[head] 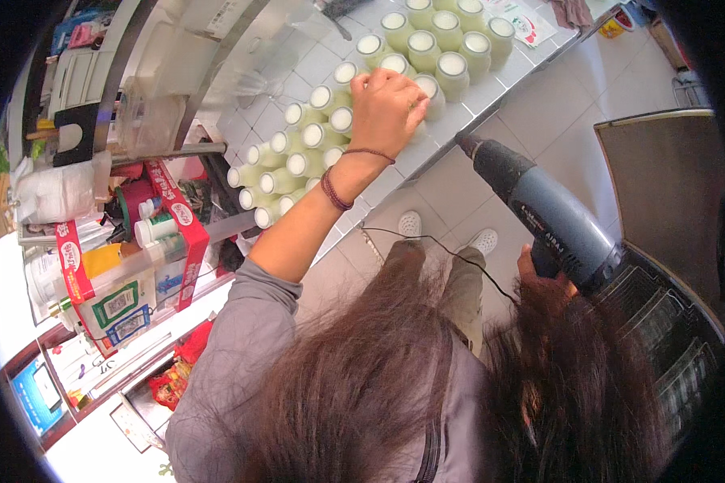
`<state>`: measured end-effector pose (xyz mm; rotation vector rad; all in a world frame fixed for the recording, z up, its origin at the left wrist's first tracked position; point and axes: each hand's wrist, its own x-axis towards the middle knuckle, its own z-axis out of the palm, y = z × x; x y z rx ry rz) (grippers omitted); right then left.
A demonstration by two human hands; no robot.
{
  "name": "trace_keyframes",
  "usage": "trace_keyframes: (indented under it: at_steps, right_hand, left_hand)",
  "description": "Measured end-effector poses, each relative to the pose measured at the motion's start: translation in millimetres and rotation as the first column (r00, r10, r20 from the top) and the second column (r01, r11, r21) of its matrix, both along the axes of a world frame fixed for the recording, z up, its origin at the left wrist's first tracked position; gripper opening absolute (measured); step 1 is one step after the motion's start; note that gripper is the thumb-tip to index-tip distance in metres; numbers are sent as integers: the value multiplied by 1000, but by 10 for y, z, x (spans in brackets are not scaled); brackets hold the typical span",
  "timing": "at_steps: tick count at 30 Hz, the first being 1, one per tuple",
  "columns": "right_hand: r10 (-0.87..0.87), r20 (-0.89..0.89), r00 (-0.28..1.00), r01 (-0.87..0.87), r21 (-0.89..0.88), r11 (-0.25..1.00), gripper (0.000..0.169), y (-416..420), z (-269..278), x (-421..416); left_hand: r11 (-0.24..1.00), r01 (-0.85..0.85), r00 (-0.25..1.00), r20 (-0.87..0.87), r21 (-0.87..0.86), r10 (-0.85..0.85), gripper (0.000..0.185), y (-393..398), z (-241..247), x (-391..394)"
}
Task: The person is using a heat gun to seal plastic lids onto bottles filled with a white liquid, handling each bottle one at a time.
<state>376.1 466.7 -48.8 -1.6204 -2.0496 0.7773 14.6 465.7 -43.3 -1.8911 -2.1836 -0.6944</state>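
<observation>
Several glass jars (pixel 449 72) filled with something pale green, their tops white, stand in rows on a white tiled counter (pixel 393 178). My left hand (pixel 386 111), with dark cord bracelets at the wrist, reaches over the rows with bent fingers. It covers part of some jars, and whether it grips one cannot be told. My right hand (pixel 544 284), partly behind hair, is closed round the handle of a blue-grey heat gun (pixel 550 205). The dark nozzle points towards the counter's edge near the jars. A black cord (pixel 453 250) hangs below the tool.
A clear plastic bin with red trim (pixel 199 232) holds bottles and packets at the left. Shelves with plastic containers (pixel 151 115) rise beside the counter. A dark panel (pixel 664 187) and wire racks (pixel 646 308) stand at the right. A cloth (pixel 571 13) lies at the counter's far end.
</observation>
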Motion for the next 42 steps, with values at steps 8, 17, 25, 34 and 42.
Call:
trace_keyframes:
  at_steps: [8,17,25,34,42]
  right_hand:
    - [-59,-99,993,54,-53,997,71,255,47,-504]
    - [34,-50,998,-35,-12,999,53,635,361,-1222]
    - [186,-132,974,-147,257,955,41,825,353,-1782]
    - [-112,-254,961,160,175,972,54,974,68,-1142]
    - [20,145,989,-55,242,969,48,581,441,-536]
  left_hand:
    - [994,-100,995,29,54,98,10,-25,-62,12]
    - [941,-278,950,199,191,241,9,-398,330,33]
    - [884,-429,890,250,183,380,12,-1215,489,-74]
    - [848,-514,830,325,130,454,12,-1734,688,-174]
    - [828,-544,800,383,135,462,12,-2027,611,-236]
